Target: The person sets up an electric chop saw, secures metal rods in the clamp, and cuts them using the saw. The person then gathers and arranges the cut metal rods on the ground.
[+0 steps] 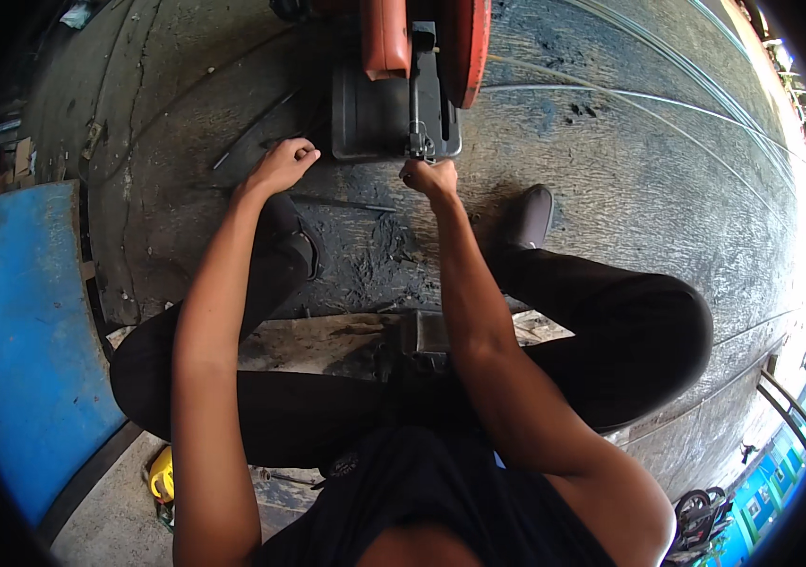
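Observation:
A red cut-off saw [387, 42] stands at the top centre on its dark metal base [356, 118], with a round red guard [472, 57] to its right. My right hand [431, 178] is closed around the near end of the saw's clamp bar [416, 104], at the front edge of the base; the fingers hide the grip itself. Left of the base, my left hand [285, 165] hovers with its fingers loosely curled and nothing visible in them. A thin dark rod [257, 128] lies beyond it, and another dark rod [346, 203] lies between my feet.
Long thin metal rods [649, 47] run across the worn floor board [630, 180] at the right. A blue panel [25, 331] stands to my left, with a yellow object [162, 474] below it. My shoes [533, 215] flank the saw's front. A motorbike [696, 515] is at lower right.

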A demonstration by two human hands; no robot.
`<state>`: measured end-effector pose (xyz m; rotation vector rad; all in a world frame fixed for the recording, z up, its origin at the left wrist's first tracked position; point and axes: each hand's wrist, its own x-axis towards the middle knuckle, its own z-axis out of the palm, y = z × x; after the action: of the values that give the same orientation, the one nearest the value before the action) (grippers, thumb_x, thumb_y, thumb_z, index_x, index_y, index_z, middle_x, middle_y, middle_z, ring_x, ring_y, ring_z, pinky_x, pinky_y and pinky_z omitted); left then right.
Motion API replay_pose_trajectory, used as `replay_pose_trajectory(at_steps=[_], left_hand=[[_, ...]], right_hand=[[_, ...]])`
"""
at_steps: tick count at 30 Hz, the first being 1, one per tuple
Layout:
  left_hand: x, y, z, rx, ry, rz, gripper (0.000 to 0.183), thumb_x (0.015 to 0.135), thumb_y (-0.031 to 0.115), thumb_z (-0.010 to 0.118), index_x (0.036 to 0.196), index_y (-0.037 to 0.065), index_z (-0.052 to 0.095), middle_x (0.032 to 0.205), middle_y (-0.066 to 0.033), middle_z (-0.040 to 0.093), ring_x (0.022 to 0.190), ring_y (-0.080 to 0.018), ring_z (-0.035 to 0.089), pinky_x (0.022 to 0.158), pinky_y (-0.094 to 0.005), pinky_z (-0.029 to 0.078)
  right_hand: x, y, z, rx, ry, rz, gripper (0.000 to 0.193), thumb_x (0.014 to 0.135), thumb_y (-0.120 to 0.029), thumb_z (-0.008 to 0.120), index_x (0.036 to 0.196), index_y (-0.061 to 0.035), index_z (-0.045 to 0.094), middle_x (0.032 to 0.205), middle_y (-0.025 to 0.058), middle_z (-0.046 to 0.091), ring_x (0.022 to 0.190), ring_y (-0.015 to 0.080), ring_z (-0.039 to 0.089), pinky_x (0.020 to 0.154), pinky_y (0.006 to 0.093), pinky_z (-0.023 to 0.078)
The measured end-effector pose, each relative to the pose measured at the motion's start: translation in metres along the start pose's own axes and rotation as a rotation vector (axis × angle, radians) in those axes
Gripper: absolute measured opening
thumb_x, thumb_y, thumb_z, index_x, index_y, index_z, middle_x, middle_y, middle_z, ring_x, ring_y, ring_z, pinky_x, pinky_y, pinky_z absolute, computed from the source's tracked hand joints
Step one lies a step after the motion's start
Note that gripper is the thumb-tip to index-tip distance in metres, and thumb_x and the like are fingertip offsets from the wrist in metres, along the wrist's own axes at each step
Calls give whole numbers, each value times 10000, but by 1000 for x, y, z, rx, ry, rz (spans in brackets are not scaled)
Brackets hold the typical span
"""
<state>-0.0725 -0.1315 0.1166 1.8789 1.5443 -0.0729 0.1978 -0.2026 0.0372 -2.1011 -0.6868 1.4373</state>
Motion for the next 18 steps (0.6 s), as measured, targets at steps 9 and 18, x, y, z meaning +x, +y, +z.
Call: replay_pose_trajectory(at_steps=[9, 18], left_hand=[[-8, 67, -47, 50, 54, 99, 361, 915, 314, 622, 1099, 6, 650, 988, -155, 693, 926, -286, 669, 837, -369, 508], [-12, 84, -38, 4, 83, 198, 368, 915, 306, 626, 1098, -12, 640, 985, -158, 692, 858, -231, 664, 774, -360, 515]], right_hand=[[64, 51, 11, 190, -11, -31, 359, 695, -267, 781, 840, 48, 688, 809, 167, 703, 707, 199, 705, 576, 328, 587], [11, 5, -18, -11, -98, -40, 410, 641, -275, 806, 859, 54, 694, 800, 131, 703, 739, 199, 702, 639, 299, 577]])
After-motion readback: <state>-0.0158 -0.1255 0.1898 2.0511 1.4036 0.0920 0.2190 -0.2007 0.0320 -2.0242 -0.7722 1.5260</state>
